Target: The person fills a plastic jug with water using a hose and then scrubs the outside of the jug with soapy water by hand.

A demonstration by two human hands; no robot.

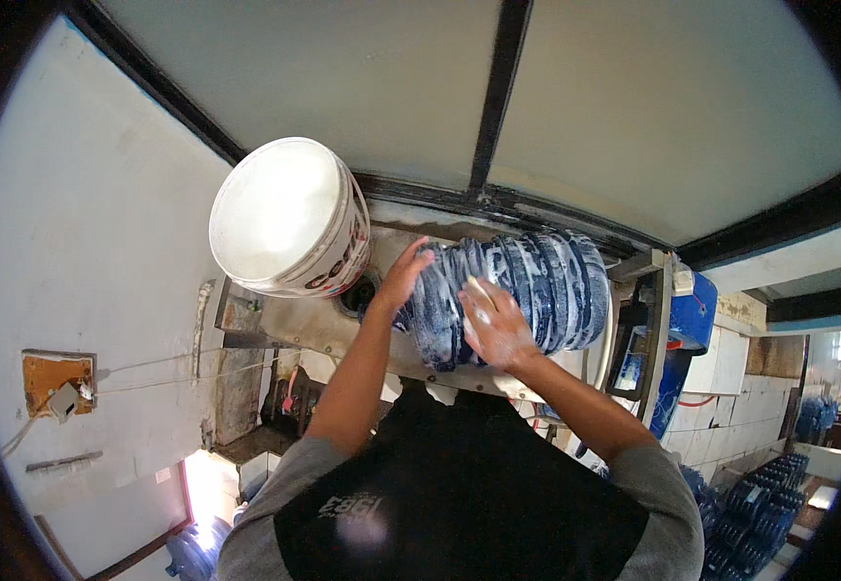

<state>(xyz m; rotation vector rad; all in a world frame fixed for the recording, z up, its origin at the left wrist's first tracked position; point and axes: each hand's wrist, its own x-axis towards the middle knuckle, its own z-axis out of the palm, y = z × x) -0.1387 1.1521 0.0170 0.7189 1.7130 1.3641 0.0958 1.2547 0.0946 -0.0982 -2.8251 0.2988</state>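
Observation:
A large blue plastic water jug (555, 290) lies on its side on a metal counter (304, 319), its ribbed wall streaked with white suds. Around the shoulder at its left end, my left hand (404, 282) holds it, thumb and fingers spread over the plastic. My right hand (494, 323), wet with foam, presses a pale scrubbing pad (473, 282) against the jug's upper side. Most of that pad is hidden under the fingers. The jug's neck is partly covered by my left forearm.
A white plastic bucket (275, 218) stands left of the jug, beside a dark round fitting (357, 294) in the counter. Framed panels (420, 94) rise behind. Right of the counter are a metal post (657, 341) and a blue container (693, 312). Several jugs (755, 501) stand at lower right.

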